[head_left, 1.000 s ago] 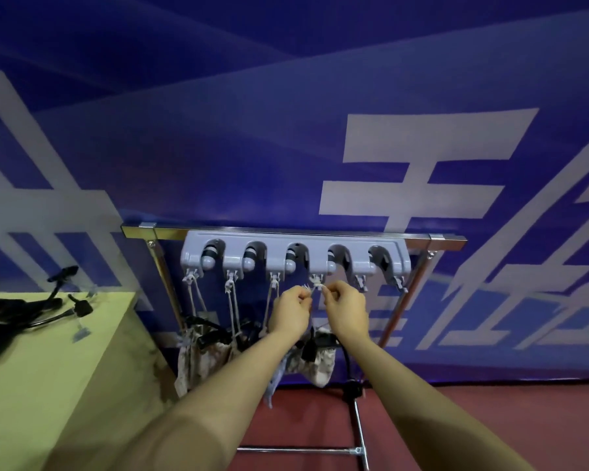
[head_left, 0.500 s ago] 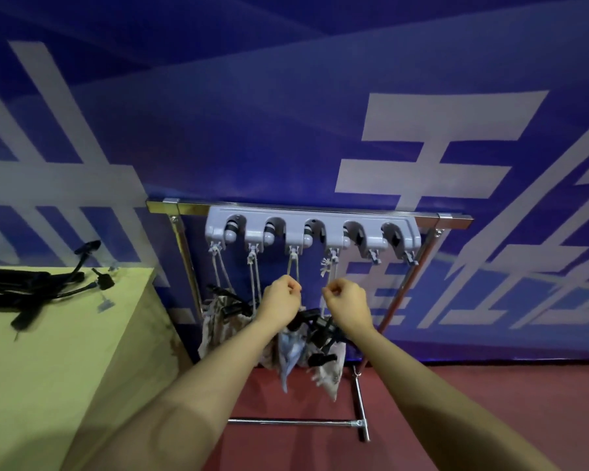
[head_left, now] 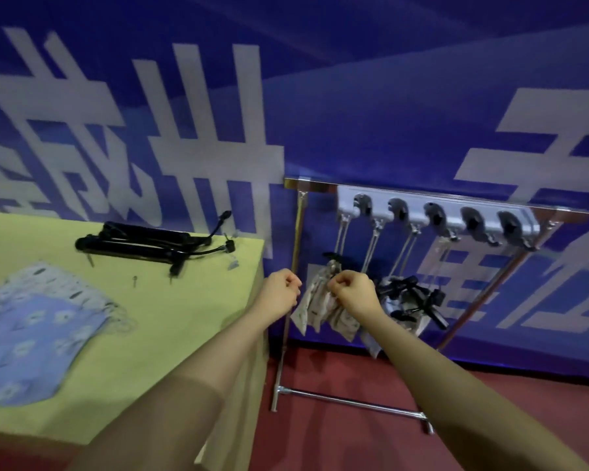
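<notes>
A grey rack [head_left: 436, 212] with several hooks is fixed to a metal stand [head_left: 295, 266] against the blue wall. From its left hooks hang white cords carrying patterned pouches [head_left: 320, 307] and black-trimmed bundles [head_left: 412, 297]. My left hand [head_left: 281, 290] is in front of the stand's left post, with its fingers curled into a loose fist. My right hand [head_left: 354, 290] hovers in front of the pouches, also curled. I see nothing held in either hand. Both are well below the hooks.
A yellow-green table [head_left: 170, 328] stands to the left of the stand. On it lie a black coiled bundle [head_left: 140, 243] with cables, a blue patterned cloth [head_left: 31, 334] and small loose bits. The floor [head_left: 337, 436] is red.
Both hands have let go of the cord at the fourth hook and dropped down and to the left. My view has swung left, bringing the table in.
</notes>
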### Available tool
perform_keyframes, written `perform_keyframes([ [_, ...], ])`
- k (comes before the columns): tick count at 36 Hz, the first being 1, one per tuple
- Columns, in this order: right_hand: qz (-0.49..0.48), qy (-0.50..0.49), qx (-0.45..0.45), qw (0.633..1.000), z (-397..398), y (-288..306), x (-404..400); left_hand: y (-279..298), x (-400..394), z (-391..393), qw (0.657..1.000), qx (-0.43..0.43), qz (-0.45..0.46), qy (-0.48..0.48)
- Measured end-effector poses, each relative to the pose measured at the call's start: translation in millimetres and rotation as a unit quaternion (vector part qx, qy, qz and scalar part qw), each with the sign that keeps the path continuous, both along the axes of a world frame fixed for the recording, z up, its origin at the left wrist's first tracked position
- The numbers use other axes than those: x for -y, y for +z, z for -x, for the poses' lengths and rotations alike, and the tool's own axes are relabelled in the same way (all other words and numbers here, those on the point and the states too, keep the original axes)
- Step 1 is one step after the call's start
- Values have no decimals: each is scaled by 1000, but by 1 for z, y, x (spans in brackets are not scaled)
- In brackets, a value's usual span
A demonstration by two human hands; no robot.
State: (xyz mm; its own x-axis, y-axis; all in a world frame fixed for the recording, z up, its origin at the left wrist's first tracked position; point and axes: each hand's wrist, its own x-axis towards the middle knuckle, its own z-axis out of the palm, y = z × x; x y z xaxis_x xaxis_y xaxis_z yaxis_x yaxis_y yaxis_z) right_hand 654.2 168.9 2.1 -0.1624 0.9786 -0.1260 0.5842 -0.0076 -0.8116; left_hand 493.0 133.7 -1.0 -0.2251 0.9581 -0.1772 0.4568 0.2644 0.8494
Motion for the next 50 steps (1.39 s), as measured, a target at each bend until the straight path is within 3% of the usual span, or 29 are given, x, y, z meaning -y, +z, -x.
perform_keyframes([
  [17, 44, 160, -35, 986, 202, -12, 30, 12, 79, 173, 986, -15, 26, 166],
  [25, 43, 256, -3, 966, 275, -28, 23, -6, 92, 239, 967, -15, 23, 255],
  [32, 55, 276, -5, 960, 330, -40, 25, -30, 99, 286, 946, 7, 57, 320],
  [42, 47, 271, 11, 961, 404, -72, 45, -65, 119, 365, 960, -95, 140, 224],
  [50, 19, 352, 124, 928, 450, -103, 64, -95, 118, 401, 954, -203, 206, 74],
])
